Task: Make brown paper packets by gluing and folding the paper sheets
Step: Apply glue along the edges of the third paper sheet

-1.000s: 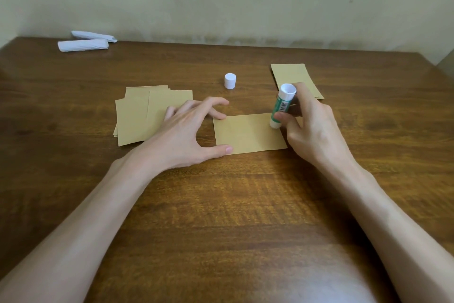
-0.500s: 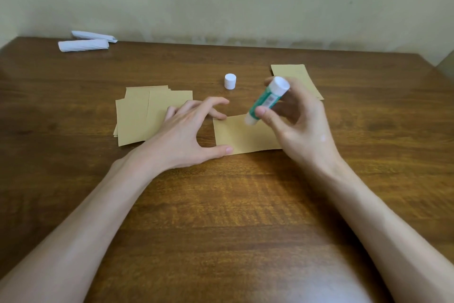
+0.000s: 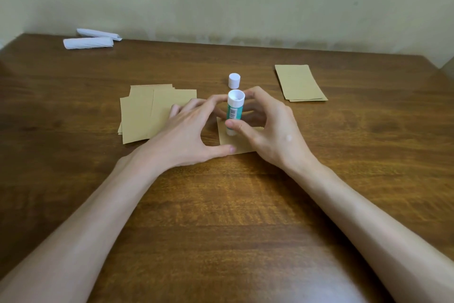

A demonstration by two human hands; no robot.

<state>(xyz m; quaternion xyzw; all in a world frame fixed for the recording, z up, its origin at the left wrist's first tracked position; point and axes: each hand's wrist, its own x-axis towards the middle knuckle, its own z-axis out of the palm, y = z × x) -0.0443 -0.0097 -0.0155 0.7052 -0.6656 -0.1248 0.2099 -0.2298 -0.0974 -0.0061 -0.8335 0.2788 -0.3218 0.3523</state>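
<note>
Over the last second your right hand (image 3: 272, 135) has carried the glue stick (image 3: 234, 113) from the right edge of the sheet (image 3: 242, 148) across to its left part. The stick now stands nearly upright with its lower end on the paper, your thumb and fingers wrapped round the barrel. Your left hand (image 3: 189, 133) has stayed put, fingers spread, with the thumb tip pressing the sheet's near left corner to the worktop (image 3: 221, 216).

That sweep suggests a line of glue is nearly laid along the sheet, so folding is probably next. I cannot see the glue itself.

The two hands are now close together, and your left index finger sits right beside the top of the stick, so there is little room to finish the stroke. The stack of brown sheets (image 3: 145, 116) lies just left of your left hand. The cap (image 3: 234, 80) stands just beyond the stick, apart from it. What look like finished packets (image 3: 301, 82) lie well off at the far right, and two white paper rolls (image 3: 88, 42) at the far left.
</note>
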